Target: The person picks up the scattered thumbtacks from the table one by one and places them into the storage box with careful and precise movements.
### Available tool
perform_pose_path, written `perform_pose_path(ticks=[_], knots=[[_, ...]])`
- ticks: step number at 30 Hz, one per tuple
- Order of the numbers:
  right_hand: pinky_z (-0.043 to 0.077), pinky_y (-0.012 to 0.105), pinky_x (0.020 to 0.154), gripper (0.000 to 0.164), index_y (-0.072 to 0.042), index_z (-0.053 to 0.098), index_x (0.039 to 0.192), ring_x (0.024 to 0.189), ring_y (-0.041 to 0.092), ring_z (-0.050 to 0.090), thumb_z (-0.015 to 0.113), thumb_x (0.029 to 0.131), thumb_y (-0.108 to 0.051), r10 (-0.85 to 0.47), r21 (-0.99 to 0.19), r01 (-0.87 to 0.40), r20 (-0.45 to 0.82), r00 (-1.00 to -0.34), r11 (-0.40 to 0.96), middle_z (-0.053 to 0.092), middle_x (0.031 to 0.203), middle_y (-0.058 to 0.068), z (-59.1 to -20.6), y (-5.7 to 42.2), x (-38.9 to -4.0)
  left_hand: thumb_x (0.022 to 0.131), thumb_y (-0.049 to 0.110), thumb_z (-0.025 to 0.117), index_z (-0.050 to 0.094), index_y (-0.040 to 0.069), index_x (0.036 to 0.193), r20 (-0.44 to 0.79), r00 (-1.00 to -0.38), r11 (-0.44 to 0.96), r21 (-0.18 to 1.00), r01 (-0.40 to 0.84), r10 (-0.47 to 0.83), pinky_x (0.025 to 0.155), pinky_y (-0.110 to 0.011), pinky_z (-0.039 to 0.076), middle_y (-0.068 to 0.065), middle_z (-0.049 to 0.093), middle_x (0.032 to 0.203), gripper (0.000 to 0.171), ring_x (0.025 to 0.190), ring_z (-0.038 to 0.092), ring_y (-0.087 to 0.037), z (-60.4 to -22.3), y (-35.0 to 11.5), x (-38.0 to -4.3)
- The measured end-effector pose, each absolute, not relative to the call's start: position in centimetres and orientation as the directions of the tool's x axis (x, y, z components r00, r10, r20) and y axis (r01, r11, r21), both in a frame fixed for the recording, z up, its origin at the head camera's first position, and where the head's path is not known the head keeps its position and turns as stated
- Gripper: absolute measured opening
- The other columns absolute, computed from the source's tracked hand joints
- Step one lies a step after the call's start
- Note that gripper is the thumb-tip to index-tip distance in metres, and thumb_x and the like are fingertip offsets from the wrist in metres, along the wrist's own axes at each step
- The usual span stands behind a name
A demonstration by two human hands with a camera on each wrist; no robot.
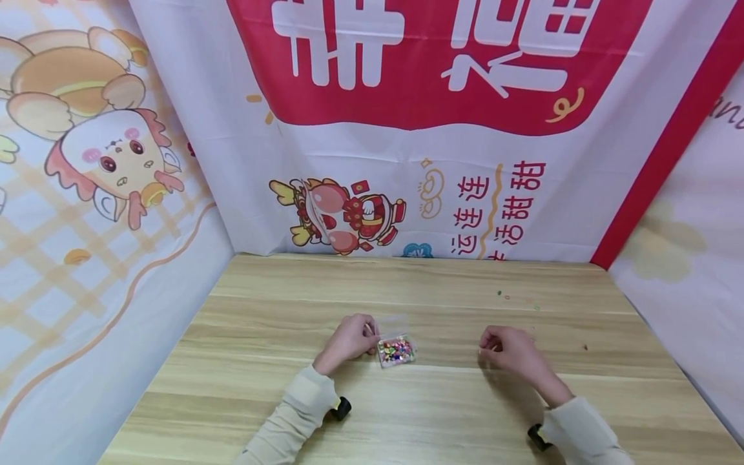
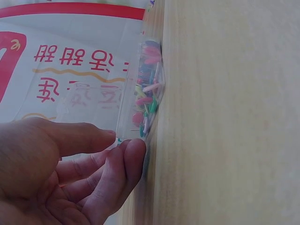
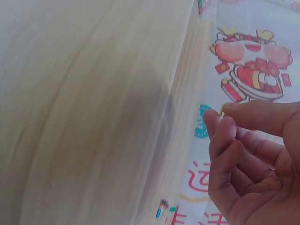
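The clear box point(image 1: 398, 363) is sitting on the table point(image 1: 447, 413), its lid point(image 2: 89, 101) open, many coloured pieces point(image 1: 397, 349) lying inside; the left hand point(image 1: 353, 337) is pinching its corner. The right hand point(image 1: 511, 349) is pinching a yellowish bit point(image 3: 222, 109), mostly hidden in its grip. I'm judging it partway done, a few loose pieces point(image 1: 499, 293) lying beyond, too tiny to identify
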State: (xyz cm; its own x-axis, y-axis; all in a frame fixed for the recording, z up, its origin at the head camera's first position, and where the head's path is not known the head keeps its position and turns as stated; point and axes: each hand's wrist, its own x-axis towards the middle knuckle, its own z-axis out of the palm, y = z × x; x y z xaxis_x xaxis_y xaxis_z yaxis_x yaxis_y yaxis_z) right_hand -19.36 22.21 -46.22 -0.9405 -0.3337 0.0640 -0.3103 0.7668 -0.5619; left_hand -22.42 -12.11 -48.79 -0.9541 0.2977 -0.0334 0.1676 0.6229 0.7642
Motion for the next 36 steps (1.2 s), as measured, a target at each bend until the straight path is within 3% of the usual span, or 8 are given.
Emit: perform_pose_path(ticks=[16, 25, 36], knots=[[0.049, 0.019, 0.062, 0.011, -0.008, 0.065, 0.082, 0.069, 0.001, 0.059, 0.073, 0.081, -0.001, -0.440, -0.594, -0.440, 0.156, -0.884, 0.674, 0.069, 0.075, -0.002, -46.9, 17.8, -20.3, 0.088, 0.002, 0.067, 0.064, 0.005, 0.084, -0.039, -0.953, 0.629, 0.759, 0.167, 0.300, 0.046, -0.018, 0.041, -0.005, 0.071, 0.068, 0.006, 0.054, 0.064, -0.011, -48.8, -12.1, -22.6], [0.049, 0.019, 0.059, 0.008, -0.006, 0.067, 0.081, 0.067, 0.006, 0.057, 0.072, 0.082, -0.001, -0.438, -0.626, -0.378, 0.063, -0.897, 0.683, 0.066, 0.074, -0.002, -46.7, 15.7, -20.4, 0.088, 0.001, 0.068, 0.064, 0.004, 0.084, -0.039, -0.952, 0.638, 0.750, 0.173, 0.304, 0.046, -0.020, 0.043, -0.007, 0.072, 0.069, 0.006, 0.055, 0.066, -0.013, -48.8, -12.0, -22.6], [0.050, 0.018, 0.059, 0.005, -0.006, 0.069, 0.081, 0.068, 0.008, 0.057, 0.072, 0.083, -0.001, -0.457, -0.648, -0.375, 0.047, -0.888, 0.663, 0.066, 0.076, -0.002, -47.0, 13.0, -20.6, 0.088, 0.000, 0.068, 0.064, 0.003, 0.083, -0.027, -0.949, 0.635, 0.749, 0.189, 0.315, 0.047, -0.020, 0.044, -0.009, 0.072, 0.069, 0.007, 0.056, 0.068, -0.016, -48.7, -11.8, -22.5]])
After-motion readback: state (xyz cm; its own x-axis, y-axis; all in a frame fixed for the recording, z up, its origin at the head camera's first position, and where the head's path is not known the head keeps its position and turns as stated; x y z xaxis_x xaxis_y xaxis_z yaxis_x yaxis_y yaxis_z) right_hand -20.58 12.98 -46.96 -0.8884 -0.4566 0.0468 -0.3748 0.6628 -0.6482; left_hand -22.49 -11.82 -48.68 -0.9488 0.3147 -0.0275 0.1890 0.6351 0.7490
